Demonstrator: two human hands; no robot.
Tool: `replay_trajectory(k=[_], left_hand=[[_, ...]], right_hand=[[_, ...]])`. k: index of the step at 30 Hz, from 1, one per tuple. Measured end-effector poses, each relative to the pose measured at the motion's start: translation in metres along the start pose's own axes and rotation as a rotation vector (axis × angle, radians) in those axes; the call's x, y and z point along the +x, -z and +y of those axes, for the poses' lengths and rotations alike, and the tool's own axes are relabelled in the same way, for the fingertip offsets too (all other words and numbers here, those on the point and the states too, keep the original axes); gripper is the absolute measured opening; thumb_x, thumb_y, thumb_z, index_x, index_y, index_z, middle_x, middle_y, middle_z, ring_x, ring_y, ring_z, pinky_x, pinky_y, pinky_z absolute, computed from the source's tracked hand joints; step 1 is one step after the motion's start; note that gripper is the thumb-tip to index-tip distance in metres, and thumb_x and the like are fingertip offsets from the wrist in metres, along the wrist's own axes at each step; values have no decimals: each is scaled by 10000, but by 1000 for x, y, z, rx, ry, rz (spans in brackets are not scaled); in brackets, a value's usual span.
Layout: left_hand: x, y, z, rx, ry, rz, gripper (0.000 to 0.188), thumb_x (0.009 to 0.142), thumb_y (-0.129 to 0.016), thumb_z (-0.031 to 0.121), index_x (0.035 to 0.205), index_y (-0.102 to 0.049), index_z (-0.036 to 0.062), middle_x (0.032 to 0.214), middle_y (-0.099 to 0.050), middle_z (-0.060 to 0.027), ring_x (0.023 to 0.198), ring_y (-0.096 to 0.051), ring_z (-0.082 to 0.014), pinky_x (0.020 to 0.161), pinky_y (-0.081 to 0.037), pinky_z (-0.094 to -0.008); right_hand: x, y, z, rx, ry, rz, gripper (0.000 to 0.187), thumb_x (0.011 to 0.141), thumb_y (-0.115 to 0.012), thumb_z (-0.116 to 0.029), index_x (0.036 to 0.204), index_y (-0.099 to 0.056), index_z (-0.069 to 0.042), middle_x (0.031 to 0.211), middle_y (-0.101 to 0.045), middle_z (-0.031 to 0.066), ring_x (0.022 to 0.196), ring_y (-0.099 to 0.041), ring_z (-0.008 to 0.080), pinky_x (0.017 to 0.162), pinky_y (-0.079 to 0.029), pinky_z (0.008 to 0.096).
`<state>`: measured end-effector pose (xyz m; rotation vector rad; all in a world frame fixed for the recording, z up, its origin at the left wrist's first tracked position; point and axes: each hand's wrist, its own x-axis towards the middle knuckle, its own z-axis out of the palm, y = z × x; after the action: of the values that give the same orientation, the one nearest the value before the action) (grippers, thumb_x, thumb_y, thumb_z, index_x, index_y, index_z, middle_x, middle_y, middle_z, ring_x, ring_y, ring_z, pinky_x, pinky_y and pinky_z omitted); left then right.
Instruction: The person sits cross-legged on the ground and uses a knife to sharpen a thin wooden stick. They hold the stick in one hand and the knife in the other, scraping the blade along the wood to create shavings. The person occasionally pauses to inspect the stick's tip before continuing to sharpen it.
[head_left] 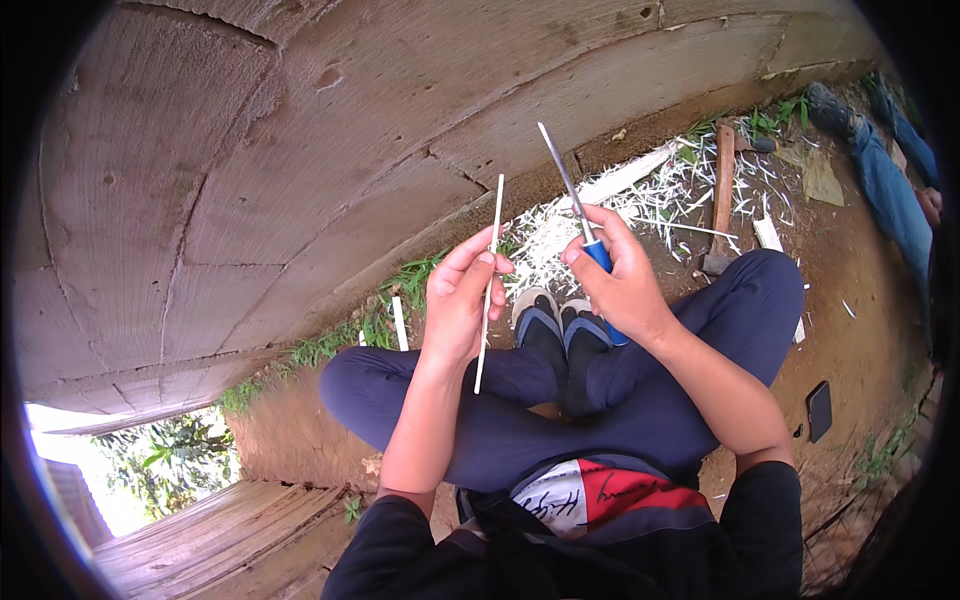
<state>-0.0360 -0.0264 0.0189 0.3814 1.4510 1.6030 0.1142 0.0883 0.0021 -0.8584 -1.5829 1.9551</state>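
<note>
My left hand (462, 295) pinches a thin, pale wooden stick (498, 215) near its middle, between thumb and fingers. The stick stands almost upright, its lower end hanging over my lap. In my right hand (622, 275) is a knife with a long, narrow metal blade (561, 165) and a blue handle (599, 254). Its blade points up and to the left, away from me. A gap separates the blade from the stick. Beneath and beyond both hands lies a heap of white wood shavings (545, 245).
A concrete block wall (330, 180) runs along the far left. Beyond my right knee lies a tool with a wooden handle (724, 175). A black phone (819, 411) rests on the dirt at right. Another person's jeans (885, 180) show at the far right. My feet (563, 335) are together below my hands.
</note>
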Motion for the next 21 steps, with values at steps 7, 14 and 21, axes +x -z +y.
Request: replay_trajectory(k=[7,14,21], left_hand=[[1,0,-3,-33,-12,48,360,910,-469,34,1267,-485,-16,911,-600,-66,693,-528,-69,501,-435,-185],[6,4,-5,-188,-91,119,365,914,-497,39,1274,-457,-10,934,-596,-66,711,-543,-73,529,-453,-191],[7,11,-12,-434,-124,153,208,881,-562,-4,1074,-488,21,949,-588,-89,867,-615,-175,771,-550,-317]], right_hand=[[-1,-8,15,-7,7,-50,414,862,-576,-85,1239,-435,10,847,-578,44,735,-528,77,665,-451,248],[-10,-9,16,-112,2,-187,464,873,-588,-52,1288,-387,-2,903,-541,16,782,-493,45,690,-425,202],[-27,-34,30,-115,16,-245,561,777,-701,-111,1257,-423,-24,881,-584,39,641,-537,116,609,-458,264]])
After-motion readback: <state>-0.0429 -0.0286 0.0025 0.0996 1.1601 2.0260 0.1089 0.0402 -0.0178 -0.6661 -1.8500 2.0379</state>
